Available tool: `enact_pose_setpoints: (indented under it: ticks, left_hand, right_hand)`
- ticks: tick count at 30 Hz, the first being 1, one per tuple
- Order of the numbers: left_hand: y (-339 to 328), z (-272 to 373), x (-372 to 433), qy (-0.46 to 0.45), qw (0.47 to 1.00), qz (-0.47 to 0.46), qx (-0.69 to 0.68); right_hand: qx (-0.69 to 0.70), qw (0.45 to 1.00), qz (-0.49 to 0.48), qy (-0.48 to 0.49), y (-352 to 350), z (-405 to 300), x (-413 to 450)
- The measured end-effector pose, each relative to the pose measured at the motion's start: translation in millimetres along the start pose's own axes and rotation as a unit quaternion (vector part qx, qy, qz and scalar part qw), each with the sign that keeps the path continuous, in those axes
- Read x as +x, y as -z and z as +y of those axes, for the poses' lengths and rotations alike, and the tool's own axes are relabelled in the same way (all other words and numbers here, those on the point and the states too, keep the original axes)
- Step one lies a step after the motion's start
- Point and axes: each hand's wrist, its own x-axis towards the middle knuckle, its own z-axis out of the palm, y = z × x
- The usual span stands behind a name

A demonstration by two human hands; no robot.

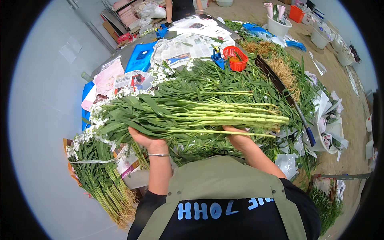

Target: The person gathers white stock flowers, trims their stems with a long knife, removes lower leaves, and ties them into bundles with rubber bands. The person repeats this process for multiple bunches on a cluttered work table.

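A large bunch of white-flowered stems [210, 115], probably stock, lies across both my hands with its blooms to the left and bare stem ends to the right. My left hand [147, 140], with a silver bangle at the wrist, cups the leafy part from below. Under the bare stems is my right hand [238, 138], its fingers partly hidden by them. One stem sits a little apart along the near side of the bunch. Beyond it, more leafy stems [204, 72] with white flowers cover the table.
A long blade with a blue handle [310, 136] lies at the right, near a white bucket [333, 135]. Past the stems are a red basket [235, 58], a blue tape dispenser [218, 60] and newspaper [192, 48]. Rooted bundles [105, 177] stand lower left. A co-worker [183, 9] is across the table.
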Motion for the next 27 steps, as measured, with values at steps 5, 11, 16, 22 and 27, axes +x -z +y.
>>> enact_pose_setpoints:
  ticks: [5, 11, 16, 22, 27]
  left_hand:
    - [-3.5, -15.3, 4.5, 0.030, 0.999, -0.022, -0.006]
    - [-6.9, -14.7, 14.4, -0.011, 0.999, -0.032, 0.012]
    - [6.1, -6.3, 18.3, -0.006, 0.995, -0.096, 0.018]
    - [6.9, 3.7, 9.2, -0.017, 0.995, -0.099, 0.003]
    - [6.3, 12.1, 12.1, -0.005, 0.993, -0.118, 0.001]
  right_hand:
    - [0.360, 0.910, -0.196, -0.062, -18.7, -3.5, 40.0]
    - [0.399, 0.889, -0.215, -0.071, -30.4, -14.9, 68.5]
    - [0.301, 0.915, -0.228, -0.143, -39.7, -15.4, 65.1]
    - [0.260, 0.957, -0.107, -0.075, -61.1, -8.2, 64.4]
    - [0.040, 0.991, -0.031, -0.127, -67.6, -37.2, 50.1]
